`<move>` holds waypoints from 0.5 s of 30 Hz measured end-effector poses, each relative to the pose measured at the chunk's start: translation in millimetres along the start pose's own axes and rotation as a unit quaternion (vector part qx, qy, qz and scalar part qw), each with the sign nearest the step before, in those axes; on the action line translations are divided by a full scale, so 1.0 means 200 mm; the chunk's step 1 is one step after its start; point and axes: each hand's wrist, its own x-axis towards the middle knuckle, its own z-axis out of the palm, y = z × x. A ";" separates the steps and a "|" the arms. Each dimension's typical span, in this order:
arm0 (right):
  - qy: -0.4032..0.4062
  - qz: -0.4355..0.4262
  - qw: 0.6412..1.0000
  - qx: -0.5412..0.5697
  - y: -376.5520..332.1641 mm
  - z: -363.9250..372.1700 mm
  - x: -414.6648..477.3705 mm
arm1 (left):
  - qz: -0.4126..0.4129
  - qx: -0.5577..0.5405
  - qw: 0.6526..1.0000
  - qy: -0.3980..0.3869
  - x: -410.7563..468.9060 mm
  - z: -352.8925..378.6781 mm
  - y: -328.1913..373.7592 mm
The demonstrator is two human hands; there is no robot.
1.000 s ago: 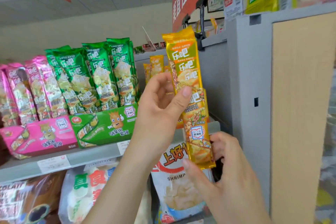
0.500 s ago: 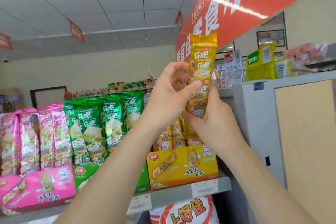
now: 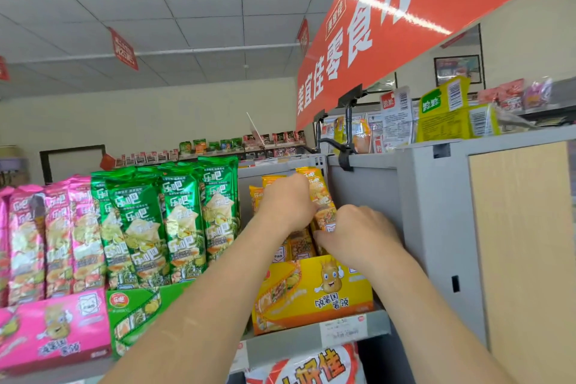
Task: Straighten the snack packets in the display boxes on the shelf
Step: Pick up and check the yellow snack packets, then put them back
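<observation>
Just above the yellow display box, the left hand and right hand grip one yellow snack packet, best lowered straight into that box, upright, label facing forward.

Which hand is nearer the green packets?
Left. The left hand is just right of the green packets, on a yellow packet; the right hand is farther right, lower on that packet, above the yellow box.
</observation>
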 end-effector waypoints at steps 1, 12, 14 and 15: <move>-0.007 0.002 1.000 0.004 0.01 0.01 0.00 | 0.006 0.012 1.000 0.002 0.01 0.00 0.00; 0.049 -0.057 0.996 0.055 0.03 0.06 -0.07 | 0.026 0.175 0.979 0.096 0.08 0.05 -0.02; 0.054 -0.051 0.995 0.069 0.02 0.07 -0.09 | -0.009 0.168 0.986 0.022 0.12 0.05 -0.05; 0.059 -0.046 0.994 0.080 0.02 0.08 -0.09 | -0.030 0.164 0.986 -0.015 0.13 0.05 -0.06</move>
